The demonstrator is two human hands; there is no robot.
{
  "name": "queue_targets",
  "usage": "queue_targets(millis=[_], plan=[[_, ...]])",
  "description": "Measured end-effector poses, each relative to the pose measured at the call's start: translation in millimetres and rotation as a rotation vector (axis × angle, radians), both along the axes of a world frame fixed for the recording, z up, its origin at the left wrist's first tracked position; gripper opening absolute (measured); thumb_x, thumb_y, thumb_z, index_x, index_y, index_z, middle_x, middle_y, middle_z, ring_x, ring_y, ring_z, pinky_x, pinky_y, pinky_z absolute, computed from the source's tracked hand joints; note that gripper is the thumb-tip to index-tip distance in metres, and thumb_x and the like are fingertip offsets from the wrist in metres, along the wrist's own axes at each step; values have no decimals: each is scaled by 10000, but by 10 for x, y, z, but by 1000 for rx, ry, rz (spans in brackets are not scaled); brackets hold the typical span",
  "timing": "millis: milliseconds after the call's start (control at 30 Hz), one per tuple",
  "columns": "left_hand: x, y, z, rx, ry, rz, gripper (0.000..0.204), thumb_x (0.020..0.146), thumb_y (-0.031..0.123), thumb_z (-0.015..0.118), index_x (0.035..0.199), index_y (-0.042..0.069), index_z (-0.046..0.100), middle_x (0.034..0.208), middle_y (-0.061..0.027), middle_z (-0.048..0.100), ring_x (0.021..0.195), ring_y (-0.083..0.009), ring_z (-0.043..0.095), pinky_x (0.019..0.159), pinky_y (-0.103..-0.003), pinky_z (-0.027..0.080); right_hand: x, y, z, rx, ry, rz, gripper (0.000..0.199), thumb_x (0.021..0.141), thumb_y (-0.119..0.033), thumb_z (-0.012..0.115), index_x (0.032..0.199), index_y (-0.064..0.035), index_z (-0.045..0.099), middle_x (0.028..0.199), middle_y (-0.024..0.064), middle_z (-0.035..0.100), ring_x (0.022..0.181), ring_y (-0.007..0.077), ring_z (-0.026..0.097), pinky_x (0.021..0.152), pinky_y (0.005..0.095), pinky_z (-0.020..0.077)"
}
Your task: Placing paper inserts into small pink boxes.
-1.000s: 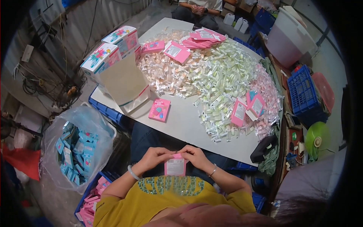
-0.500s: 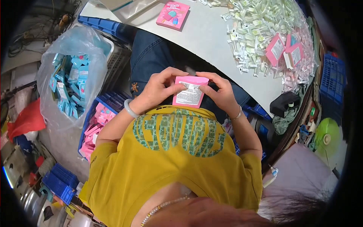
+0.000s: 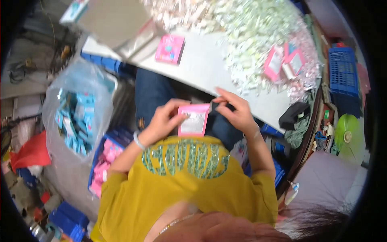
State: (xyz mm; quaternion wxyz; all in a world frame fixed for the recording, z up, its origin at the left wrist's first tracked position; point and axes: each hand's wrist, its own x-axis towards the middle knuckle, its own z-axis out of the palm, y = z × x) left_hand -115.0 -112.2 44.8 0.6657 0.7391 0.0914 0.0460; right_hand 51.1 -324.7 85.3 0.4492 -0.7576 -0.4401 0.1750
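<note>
In front of my waist, a small flat pink box [image 3: 193, 126] with a white printed label panel faces up. My left hand [image 3: 163, 121] is closed on its left side, thumb over the front and fingers behind. Just off the box's upper right corner is my right hand [image 3: 236, 113], index finger raised and thumb and other fingers drawn close together. A small dark bit shows at those fingertips, too blurred to name. Another pink box [image 3: 170, 49] lies on the white table [image 3: 197, 60] ahead.
Clear and pale small packets [image 3: 258, 36] cover the table's far side, with pink boxes [image 3: 274, 64] on top. At left stand a clear bag [image 3: 52, 117] of blue boxes and a blue crate [image 3: 93, 169] of pink ones. A black pouch [image 3: 293, 116] lies at the table's right end.
My right hand has let go of the box's right side and moved off it to the right. The left hand still holds the box. The whole view has shifted, with the table lower in it.
</note>
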Motion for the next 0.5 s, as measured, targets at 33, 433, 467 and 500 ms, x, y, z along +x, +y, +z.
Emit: queue_targets(millis=[33,433,467,500], plan=[[-1,-4,-36,11,2,-11,305,866,88,671,1150,11,589,901,-44,649,734,-58,559,667,-226,490,116,-145,75,91,-187,-126,276,834,16,604,1109,26,627,987,91,655,857,171,631,807,318,506],[91,-85,-12,-68,-5,-218,350,917,85,620,1252,26,537,985,-46,647,859,-70,604,752,-230,506,-952,-2626,2023,1246,-1329,-995,646,971,-453,298,1120,120,557,1005,314,601,646,315,565,823,505,507],[112,-94,-8,-72,-16,-240,350,917,85,620,1252,26,537,985,-46,647,859,-70,604,752,-230,506,-1151,-2744,2090,1194,-1524,-819,640,970,-456,294,1156,103,546,1024,330,585,658,326,565,817,523,503],[133,-93,4,-33,-19,-260,353,920,85,614,1258,27,534,991,-47,647,867,-72,605,758,-231,505,-1217,-2703,2112,1209,-1524,-830,640,970,-456,294,1156,103,546,1024,330,585,658,326,565,817,523,503]])
